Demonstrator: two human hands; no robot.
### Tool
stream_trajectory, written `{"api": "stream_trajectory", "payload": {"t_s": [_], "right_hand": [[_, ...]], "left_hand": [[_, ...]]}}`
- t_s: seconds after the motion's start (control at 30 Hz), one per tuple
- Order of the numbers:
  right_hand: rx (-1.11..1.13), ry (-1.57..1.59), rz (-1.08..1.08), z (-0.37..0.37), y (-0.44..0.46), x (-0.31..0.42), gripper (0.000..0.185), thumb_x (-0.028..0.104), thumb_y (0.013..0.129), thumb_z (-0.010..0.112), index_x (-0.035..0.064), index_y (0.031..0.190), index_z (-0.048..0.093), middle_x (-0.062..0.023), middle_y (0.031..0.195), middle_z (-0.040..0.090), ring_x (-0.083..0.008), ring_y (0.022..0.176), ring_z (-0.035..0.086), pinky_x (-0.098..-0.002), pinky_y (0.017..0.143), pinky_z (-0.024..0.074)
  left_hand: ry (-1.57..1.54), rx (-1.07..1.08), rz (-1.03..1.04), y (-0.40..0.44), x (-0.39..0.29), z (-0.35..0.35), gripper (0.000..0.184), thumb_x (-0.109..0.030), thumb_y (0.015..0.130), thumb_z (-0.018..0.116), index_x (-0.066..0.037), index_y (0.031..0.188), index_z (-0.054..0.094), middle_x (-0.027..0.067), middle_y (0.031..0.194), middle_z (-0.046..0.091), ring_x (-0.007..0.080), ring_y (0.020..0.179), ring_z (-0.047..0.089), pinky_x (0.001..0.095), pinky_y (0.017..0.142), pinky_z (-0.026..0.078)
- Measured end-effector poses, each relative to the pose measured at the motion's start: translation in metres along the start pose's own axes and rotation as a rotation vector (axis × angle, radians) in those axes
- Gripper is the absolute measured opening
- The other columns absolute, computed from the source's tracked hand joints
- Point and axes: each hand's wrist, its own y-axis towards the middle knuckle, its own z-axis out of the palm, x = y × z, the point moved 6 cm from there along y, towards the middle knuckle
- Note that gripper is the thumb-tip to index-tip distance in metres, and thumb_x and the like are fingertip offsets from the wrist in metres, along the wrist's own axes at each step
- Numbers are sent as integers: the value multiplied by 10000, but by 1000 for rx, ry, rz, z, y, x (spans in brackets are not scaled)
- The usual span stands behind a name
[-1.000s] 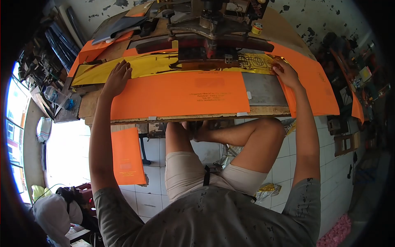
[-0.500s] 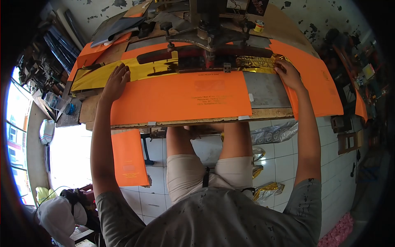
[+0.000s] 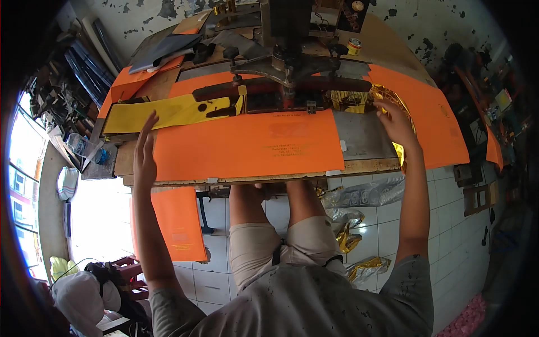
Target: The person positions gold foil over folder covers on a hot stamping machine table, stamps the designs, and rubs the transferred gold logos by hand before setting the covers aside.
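Note:
A gold foil strip (image 3: 151, 114) runs under the hand press (image 3: 286, 70), with dark used patches near the press. On the press's right the foil (image 3: 351, 100) comes out crinkled, curling down behind my right wrist. My left hand (image 3: 146, 154) is raised by the left end of the strip, fingers stretched out, holding nothing. Close to the right-hand foil is my right hand (image 3: 400, 126), its thumb and fingers apart; any contact with the foil is unclear. An orange printed sheet (image 3: 224, 146) lies before the press, its back edge beneath the press head.
More orange sheets (image 3: 432, 121) lie at the right of the table. Another orange stack (image 3: 171, 224) sits below the table's left front. A small yellow can (image 3: 353, 46) stands behind the press. Crumpled foil scraps (image 3: 368, 268) litter the tiled floor.
My left hand has lifted off the foil and moved back toward me. My right hand has moved slightly down and its fingers have spread; the right-hand foil now curls further down.

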Motion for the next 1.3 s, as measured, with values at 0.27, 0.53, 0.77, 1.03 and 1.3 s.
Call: {"api": "stream_trajectory", "payload": {"t_s": [0.27, 0.53, 0.77, 1.03, 1.3], "right_hand": [[-193, -236, -148, 63, -36, 64, 449, 361, 1080, 491, 104, 1445, 539, -123, 1511, 506, -330, 1430, 431, -458, 1177, 320], [-151, -227, -122, 75, -33, 49, 477, 419, 1069, 478, 137, 1448, 543, -134, 1541, 471, -325, 1463, 389, -481, 1214, 264], [6, -258, -15, 63, -18, 63, 490, 433, 1070, 467, 138, 1454, 541, -125, 1544, 481, -335, 1435, 436, -467, 1175, 366], [14, -72, -39, 76, -7, 54, 483, 372, 1069, 496, 46, 1417, 573, -144, 1516, 510, -348, 1406, 467, -471, 1190, 342], [-119, -88, -212, 45, -37, 83, 394, 283, 1054, 549, 11, 1324, 638, -160, 1395, 608, -349, 1309, 542, -454, 1127, 393]], "left_hand": [[-672, 168, -272, -175, -27, 94, 571, -390, 1098, 319, 61, 1198, 654, 161, 1049, 731, 253, 982, 692, 411, 968, 498], [-882, 476, -544, -296, -33, 246, 483, -329, 1131, 396, 71, 1274, 626, 96, 1040, 738, 147, 880, 673, 280, 842, 526], [-789, 517, -538, -300, -37, 258, 419, -310, 1126, 405, 4, 1288, 630, 77, 1054, 746, 113, 889, 668, 269, 809, 523], [-808, 498, -557, -303, -33, 258, 400, -311, 1124, 407, -25, 1287, 636, 58, 1061, 748, 108, 934, 663, 262, 812, 514], [-788, 493, -530, -304, -30, 258, 390, -308, 1120, 429, -20, 1283, 635, 57, 1075, 746, 109, 934, 664, 264, 816, 516]]}}
